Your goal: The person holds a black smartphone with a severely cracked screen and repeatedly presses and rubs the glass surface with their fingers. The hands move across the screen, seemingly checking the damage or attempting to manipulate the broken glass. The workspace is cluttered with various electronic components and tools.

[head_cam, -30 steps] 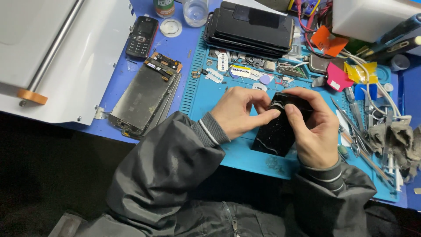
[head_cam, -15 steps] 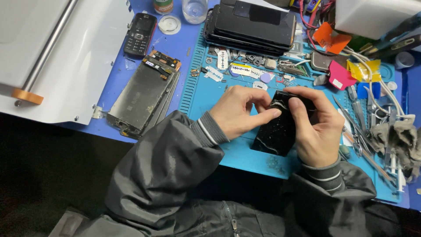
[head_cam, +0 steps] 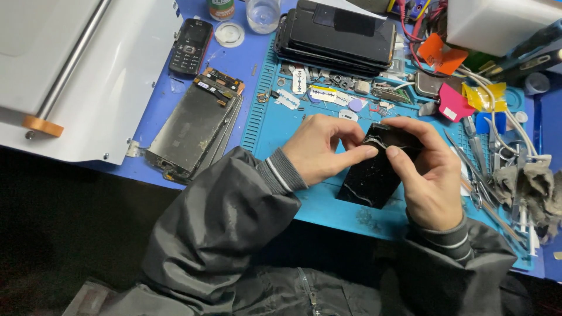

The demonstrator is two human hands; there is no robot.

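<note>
At centre right of the frame, the black phone panel (head_cam: 377, 169) is pinched between left hand (head_cam: 322, 149) and right hand (head_cam: 430, 175) above the blue mat (head_cam: 275, 126); since a second ago it has been tilted slightly, with both grips kept closed.

Over the last second little has shifted in our hands. Our left hand (head_cam: 319, 149) has stretched its forefinger further along the edge of the black phone (head_cam: 377, 169), so its tip now nearly touches the thumb of our right hand (head_cam: 430, 175), where before the finger was curled shorter. The phone has tilted slightly, its upper end raised a little toward the fingers of our right hand. Our head has dipped and drifted, so the keypad phone (head_cam: 190, 45) and the opened phone (head_cam: 193, 126) on the worktop sit slightly lower in view.
</note>
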